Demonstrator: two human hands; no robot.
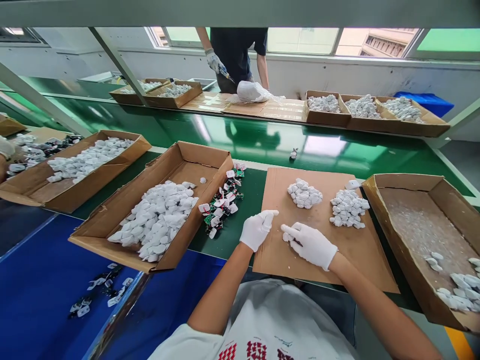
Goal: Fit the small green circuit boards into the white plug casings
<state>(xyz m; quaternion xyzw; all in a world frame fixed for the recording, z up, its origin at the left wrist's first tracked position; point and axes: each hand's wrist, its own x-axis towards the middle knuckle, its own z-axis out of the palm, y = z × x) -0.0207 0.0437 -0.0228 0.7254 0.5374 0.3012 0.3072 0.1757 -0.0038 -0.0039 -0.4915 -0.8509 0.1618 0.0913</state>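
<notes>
Both my hands wear white gloves and rest over a flat cardboard sheet (337, 250). My left hand (257, 229) is curled closed at the sheet's left edge, fingers pinched together. My right hand (311, 245) is closed round a small white plastic part (287, 236) with the forefinger pointing left. Two heaps of small white parts (304, 193) (348, 208) lie further back on the sheet. A cluster of green circuit boards with white pieces (223, 202) lies on the green mat to the left.
A cardboard tray of white shells (157, 217) stands at my left, another tray (80, 162) beyond it. A tray (431, 235) at the right holds a few parts. Across the green belt (262, 140) a person in dark clothes (234, 55) works beside more trays.
</notes>
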